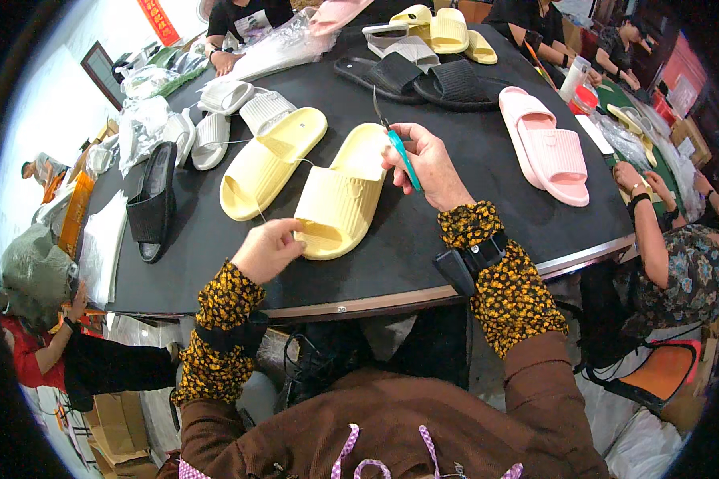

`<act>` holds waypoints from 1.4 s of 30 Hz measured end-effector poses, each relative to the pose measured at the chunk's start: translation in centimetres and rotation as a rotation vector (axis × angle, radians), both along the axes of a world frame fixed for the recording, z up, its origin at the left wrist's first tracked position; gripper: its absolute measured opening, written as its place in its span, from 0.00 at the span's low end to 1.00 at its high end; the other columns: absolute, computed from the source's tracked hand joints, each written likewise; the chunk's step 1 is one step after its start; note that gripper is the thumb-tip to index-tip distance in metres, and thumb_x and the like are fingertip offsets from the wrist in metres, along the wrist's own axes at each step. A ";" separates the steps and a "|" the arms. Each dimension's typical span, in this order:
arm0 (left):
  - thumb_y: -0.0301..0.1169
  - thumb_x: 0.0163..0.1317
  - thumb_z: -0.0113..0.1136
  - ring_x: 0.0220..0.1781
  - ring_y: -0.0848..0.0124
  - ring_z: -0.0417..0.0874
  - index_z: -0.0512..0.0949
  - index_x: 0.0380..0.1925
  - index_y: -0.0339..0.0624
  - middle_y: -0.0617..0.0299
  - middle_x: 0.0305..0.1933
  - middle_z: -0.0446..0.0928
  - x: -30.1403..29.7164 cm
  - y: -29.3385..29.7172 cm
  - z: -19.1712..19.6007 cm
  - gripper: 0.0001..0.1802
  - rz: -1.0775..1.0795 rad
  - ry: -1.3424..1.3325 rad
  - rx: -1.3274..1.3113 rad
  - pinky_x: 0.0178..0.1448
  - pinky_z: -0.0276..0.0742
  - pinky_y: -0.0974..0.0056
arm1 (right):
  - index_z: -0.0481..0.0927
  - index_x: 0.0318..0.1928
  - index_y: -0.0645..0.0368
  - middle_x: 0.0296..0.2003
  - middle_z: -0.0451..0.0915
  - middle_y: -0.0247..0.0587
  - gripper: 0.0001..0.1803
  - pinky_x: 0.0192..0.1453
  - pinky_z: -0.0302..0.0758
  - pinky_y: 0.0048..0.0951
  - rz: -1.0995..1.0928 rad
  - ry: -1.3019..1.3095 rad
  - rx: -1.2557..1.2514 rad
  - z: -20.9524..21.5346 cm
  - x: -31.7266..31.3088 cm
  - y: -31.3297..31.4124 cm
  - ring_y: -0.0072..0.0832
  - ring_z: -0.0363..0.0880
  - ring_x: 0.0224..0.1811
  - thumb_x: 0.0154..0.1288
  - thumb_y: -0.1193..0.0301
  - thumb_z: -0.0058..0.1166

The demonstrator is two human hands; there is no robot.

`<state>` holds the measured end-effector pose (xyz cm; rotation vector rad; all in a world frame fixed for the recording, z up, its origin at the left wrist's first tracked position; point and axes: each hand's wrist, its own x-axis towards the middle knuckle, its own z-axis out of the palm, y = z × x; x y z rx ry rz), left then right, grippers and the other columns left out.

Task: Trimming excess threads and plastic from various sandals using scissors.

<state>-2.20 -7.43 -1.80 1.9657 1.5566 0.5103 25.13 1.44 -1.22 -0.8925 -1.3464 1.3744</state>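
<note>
In front of me on the black table [423,271] lie two pale yellow slide slippers with ribbed straps, the nearer one [339,199] beside the other [268,180]. A thin white thread [261,211] runs down from the left slipper to my left hand [268,249]. Its fingers are pinched together on the thread, by the open toe of the nearer slipper. My right hand [431,172] is closed round teal-handled scissors [405,160], held above the table just right of that slipper. Their blades point away from me and are slightly apart.
A black slipper [152,203] and several white slippers [212,140] lie to the left, with clear plastic bags [144,124]. Pink slippers [543,148] lie right; black slippers [463,84] and more yellow ones [449,32] stand farther back. Other people work around the table.
</note>
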 end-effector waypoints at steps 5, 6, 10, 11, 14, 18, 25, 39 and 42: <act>0.24 0.52 0.60 0.24 0.84 0.68 0.75 0.39 0.34 0.70 0.23 0.69 2.7 -2.9 1.3 0.13 -0.114 -0.219 -0.199 0.29 0.67 0.76 | 0.68 0.51 0.63 0.26 0.77 0.35 0.23 0.16 0.66 0.14 0.021 -0.030 0.008 0.2 0.2 -0.3 0.13 0.71 0.17 0.56 0.69 0.57; 0.23 0.52 0.59 0.24 0.84 0.67 0.75 0.39 0.34 0.70 0.23 0.69 3.0 -3.3 1.4 0.13 -0.132 -0.266 -0.213 0.29 0.66 0.76 | 0.68 0.51 0.63 0.26 0.77 0.35 0.23 0.16 0.66 0.14 0.025 -0.034 0.007 0.2 0.3 -0.4 0.13 0.71 0.17 0.57 0.68 0.57; 0.22 0.54 0.57 0.24 0.82 0.68 0.76 0.38 0.35 0.68 0.24 0.70 4.5 -4.6 2.5 0.10 -0.190 -0.270 -0.138 0.29 0.67 0.75 | 0.69 0.50 0.63 0.27 0.77 0.35 0.21 0.16 0.66 0.15 0.011 -0.045 0.001 0.4 0.4 -0.3 0.13 0.71 0.17 0.57 0.68 0.56; 0.22 0.54 0.57 0.24 0.82 0.68 0.76 0.38 0.35 0.68 0.24 0.70 4.4 -4.7 2.4 0.10 -0.193 -0.275 -0.144 0.29 0.67 0.75 | 0.69 0.49 0.62 0.27 0.77 0.36 0.21 0.16 0.66 0.15 0.020 0.021 -0.029 0.4 0.5 -0.2 0.14 0.71 0.17 0.57 0.68 0.56; 0.23 0.55 0.57 0.25 0.78 0.71 0.78 0.34 0.36 0.65 0.25 0.73 3.5 -5.1 2.1 0.07 -0.106 -0.226 0.078 0.31 0.69 0.73 | 0.69 0.48 0.62 0.27 0.77 0.37 0.19 0.16 0.68 0.16 0.059 0.117 -0.083 2.0 0.4 -1.7 0.15 0.72 0.17 0.58 0.68 0.55; 0.24 0.56 0.57 0.23 0.79 0.72 0.79 0.31 0.36 0.63 0.23 0.75 2.1 -5.8 2.3 0.05 0.146 -0.290 0.090 0.29 0.69 0.73 | 0.67 0.50 0.63 0.27 0.77 0.40 0.20 0.19 0.71 0.19 0.267 0.237 -0.104 3.6 0.0 -7.2 0.18 0.73 0.18 0.59 0.70 0.53; 0.26 0.62 0.51 0.19 0.84 0.68 0.75 0.35 0.34 0.66 0.23 0.75 0.2 -6.0 1.6 0.07 0.274 -0.583 0.013 0.22 0.65 0.78 | 0.62 0.54 0.63 0.34 0.75 0.43 0.23 0.36 0.78 0.25 0.580 0.185 -0.417 0.5 -2.7 -14.9 0.25 0.77 0.33 0.58 0.75 0.51; 0.29 0.64 0.49 0.21 0.83 0.68 0.74 0.36 0.35 0.68 0.21 0.70 -0.6 -7.5 0.6 0.08 0.291 -0.757 0.013 0.25 0.64 0.78 | 0.65 0.52 0.57 0.36 0.76 0.45 0.20 0.32 0.77 0.31 0.555 0.376 -0.687 -2.2 -6.9 -15.7 0.28 0.76 0.34 0.59 0.70 0.52; 0.28 0.64 0.49 0.21 0.83 0.68 0.74 0.35 0.35 0.69 0.20 0.70 -0.5 -7.5 0.7 0.08 0.274 -0.734 0.013 0.24 0.63 0.78 | 0.65 0.51 0.58 0.32 0.76 0.42 0.19 0.27 0.75 0.27 0.528 0.384 -0.662 -2.1 -7.4 -15.5 0.25 0.76 0.28 0.60 0.69 0.52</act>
